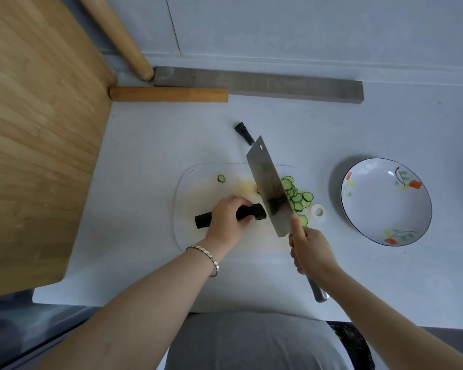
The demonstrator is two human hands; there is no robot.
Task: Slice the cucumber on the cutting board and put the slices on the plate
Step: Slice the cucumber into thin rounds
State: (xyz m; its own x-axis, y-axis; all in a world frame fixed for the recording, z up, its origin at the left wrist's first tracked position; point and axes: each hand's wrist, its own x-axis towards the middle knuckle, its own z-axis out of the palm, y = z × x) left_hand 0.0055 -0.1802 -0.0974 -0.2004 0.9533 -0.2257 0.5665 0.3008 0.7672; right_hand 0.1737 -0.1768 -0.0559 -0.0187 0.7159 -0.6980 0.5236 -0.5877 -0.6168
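While my left hand (pixel 226 218) clamps the dark green cucumber (pixel 251 211) mid white cutting board (pixel 187 198), right hand (pixel 309 249) wrapped round steel cleaver (pixel 269 185) handle, thin green slices (pixel 297 196) at board's right edge, empty flowered plate (pixel 372 209) right of it.

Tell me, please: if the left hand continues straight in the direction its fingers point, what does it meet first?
Probably the cleaver blade, just past the cucumber that the left hand holds; depth is uncertain.
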